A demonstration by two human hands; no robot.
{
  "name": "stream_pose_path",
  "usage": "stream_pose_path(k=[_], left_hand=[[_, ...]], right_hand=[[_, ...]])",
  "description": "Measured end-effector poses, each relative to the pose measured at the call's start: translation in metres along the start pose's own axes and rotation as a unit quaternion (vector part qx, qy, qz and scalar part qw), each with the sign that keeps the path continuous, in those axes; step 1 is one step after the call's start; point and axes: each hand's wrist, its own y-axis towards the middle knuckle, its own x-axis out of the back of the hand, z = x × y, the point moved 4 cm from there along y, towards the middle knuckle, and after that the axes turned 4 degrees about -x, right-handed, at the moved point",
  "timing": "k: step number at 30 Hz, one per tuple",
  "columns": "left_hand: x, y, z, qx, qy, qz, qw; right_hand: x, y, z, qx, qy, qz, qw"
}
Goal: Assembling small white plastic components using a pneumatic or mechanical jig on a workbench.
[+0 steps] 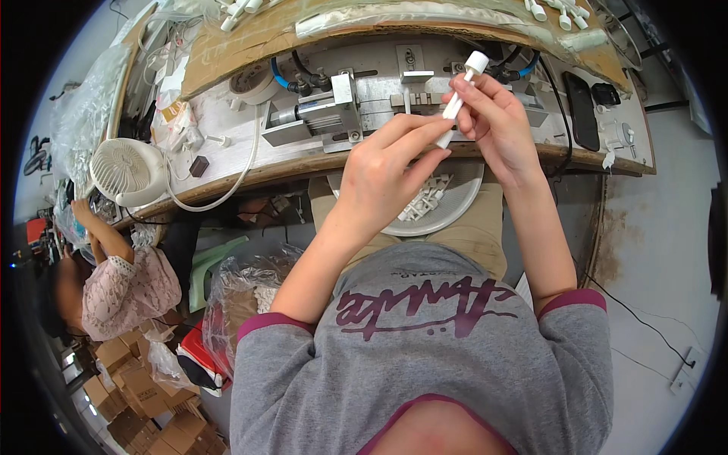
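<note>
1. Currently, one slender white plastic part with a cylindrical cap (pixel 453 108) is held at the near side of the silver metal clamping fixture (pixel 345 106), the reference for all positions below.
2. Grip, left hand (pixel 390 155): thumb and fingertips pinch narrowly on the part's lower end.
3. Grip, right hand (pixel 497 121): thumb and fingers close on the stem just below the cap. Whether the part is one piece or two joined cannot be told; fingers cover the middle.
4. Risk, drop: smooth plastic under a fingertip pinch may slip. The round grey tray (pixel 466 193), nearer the wearer than the fixture, could then catch it among loose small white plastic pieces (pixel 425 199).
5. Risk, bent stem: off-axis force between the hands could cause it.
6. Count:
   - Held part: one.
   - Tray: one; its pieces overlap, so no exact number.
   - White round fan (pixel 127 172), left of the fixture: one.
   - Black phone (pixel 580 110), right of the fixture: one.
   - Brown cardboard sheet (pixel 227 57), beyond the fixture: one.
   - Co-worker (pixel 129 292), left of and nearer than the fixture: one.
</note>
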Motion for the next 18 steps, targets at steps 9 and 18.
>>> stream_pose_path(k=[9, 18], left_hand=[[-0.008, -0.022, 0.035, -0.007, 0.232, 0.047, 0.971], [-0.016, -0.010, 0.044, 0.012, 0.272, 0.114, 0.955]], right_hand=[[0.003, 0.001, 0.038, 0.250, -0.154, -0.079, 0.953], [-0.006, -0.025, 0.043, 0.267, -0.147, -0.029, 0.952]])
